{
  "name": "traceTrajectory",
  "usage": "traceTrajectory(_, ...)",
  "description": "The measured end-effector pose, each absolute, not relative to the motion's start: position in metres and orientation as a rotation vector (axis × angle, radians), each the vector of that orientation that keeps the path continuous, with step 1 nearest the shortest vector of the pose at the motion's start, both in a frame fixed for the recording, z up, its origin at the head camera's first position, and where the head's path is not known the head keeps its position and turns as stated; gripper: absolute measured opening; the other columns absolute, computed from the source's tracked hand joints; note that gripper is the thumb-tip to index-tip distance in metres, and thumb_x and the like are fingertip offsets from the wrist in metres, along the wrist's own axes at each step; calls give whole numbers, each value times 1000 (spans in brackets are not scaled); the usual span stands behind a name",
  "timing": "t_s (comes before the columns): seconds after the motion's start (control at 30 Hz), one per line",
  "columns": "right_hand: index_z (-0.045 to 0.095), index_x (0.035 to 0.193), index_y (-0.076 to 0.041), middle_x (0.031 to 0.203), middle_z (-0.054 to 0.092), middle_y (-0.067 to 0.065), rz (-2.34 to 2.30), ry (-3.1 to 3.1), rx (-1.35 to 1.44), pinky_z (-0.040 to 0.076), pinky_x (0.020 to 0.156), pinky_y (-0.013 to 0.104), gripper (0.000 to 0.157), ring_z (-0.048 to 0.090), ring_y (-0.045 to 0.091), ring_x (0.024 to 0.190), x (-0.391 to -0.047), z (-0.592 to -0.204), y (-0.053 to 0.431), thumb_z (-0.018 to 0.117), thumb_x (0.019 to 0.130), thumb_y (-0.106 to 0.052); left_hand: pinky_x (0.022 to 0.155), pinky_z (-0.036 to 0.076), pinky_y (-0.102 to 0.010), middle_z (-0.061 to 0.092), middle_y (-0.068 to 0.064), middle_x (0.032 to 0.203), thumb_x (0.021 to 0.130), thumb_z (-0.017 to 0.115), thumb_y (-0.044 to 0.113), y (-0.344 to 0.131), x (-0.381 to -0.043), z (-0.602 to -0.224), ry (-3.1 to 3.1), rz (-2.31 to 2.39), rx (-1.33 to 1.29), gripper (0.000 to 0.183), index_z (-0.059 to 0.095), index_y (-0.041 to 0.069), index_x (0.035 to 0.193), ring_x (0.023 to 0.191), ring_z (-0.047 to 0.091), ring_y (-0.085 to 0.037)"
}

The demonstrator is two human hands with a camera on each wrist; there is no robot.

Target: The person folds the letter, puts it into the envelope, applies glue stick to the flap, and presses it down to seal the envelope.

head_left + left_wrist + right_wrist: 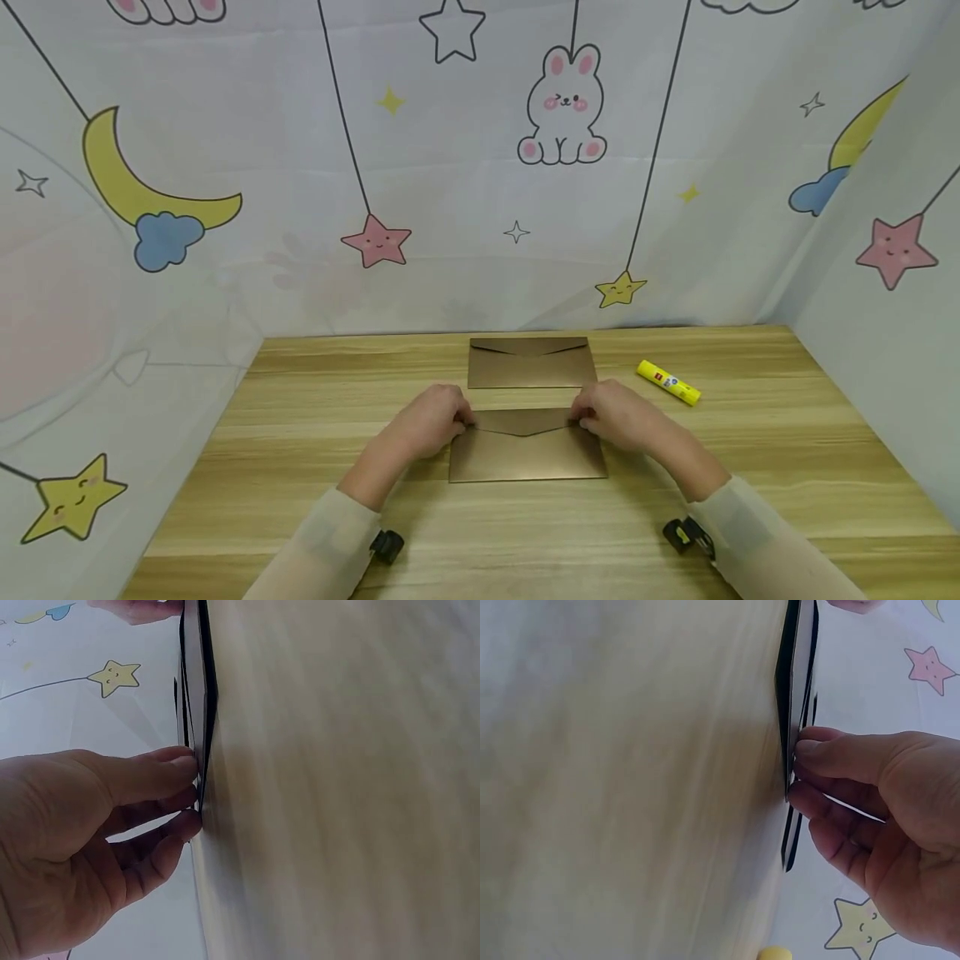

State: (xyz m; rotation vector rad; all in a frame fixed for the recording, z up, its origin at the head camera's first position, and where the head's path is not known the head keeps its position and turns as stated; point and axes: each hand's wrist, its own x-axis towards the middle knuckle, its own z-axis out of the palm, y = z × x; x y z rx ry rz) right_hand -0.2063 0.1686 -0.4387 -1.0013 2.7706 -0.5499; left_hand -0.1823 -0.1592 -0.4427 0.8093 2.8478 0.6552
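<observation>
A bronze-brown envelope [527,460] lies on the wooden table in the head view, its pointed flap folded down toward the person. My left hand [433,421] pinches it near its upper left corner. At the upper right corner, my right hand [617,414] holds it the same way. Seen nearly edge-on in the left wrist view, the envelope [196,690] passes between thumb and fingers of the left hand [90,832]. The right wrist view has the right hand [907,817] with thumb and fingertips at the envelope's edge [795,690], layers slightly parted.
A second brown envelope [525,368] lies just beyond the first, close to the table's back edge. To its right rests a yellow glue stick [669,382]. A printed white curtain [465,167] hangs behind the wooden table [337,367] and along its sides.
</observation>
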Motion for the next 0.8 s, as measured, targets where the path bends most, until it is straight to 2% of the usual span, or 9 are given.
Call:
traceTrajectory(0.23,81,112,-6,106,72,1,-482,2763,-1068,59,87,40,19,68,21,101,-198,-439,162,75,96,2,92,56,-42,70,-7,102,93,82,3,-158,-177,-444,2844,597,834,16,83,5,109,99,66,-26)
traceTrajectory(0.37,81,114,-7,102,69,-1,-456,2763,-1176,57,82,36,21,65,16,93,-193,-439,152,74,95,2,96,54,-44,69,-6,103,92,83,5,-158,-174,-443,2853,567,844,17,82,5,109,102,64,-28)
traceTrajectory(0.47,82,113,-9,98,66,-2,-443,2760,-1257,56,80,35,22,63,14,90,-189,-439,143,75,95,2,95,55,-44,69,-7,104,92,83,5,-157,-172,-441,2856,564,837,17,82,5,109,104,63,-29)
traceTrajectory(0.6,82,114,-11,100,66,-2,-406,2752,-1344,56,84,36,22,64,16,93,-186,-440,128,76,95,-1,96,55,-45,68,-8,106,92,83,5,-155,-170,-439,2857,552,834,18,81,3,110,105,63,-31)
traceTrajectory(0.8,80,123,-15,104,65,-1,-341,2736,-1386,54,85,36,26,62,16,94,-181,-440,104,76,98,-9,86,54,-41,68,-6,100,96,80,9,-154,-168,-438,2870,514,883,10,83,7,105,91,61,-23)
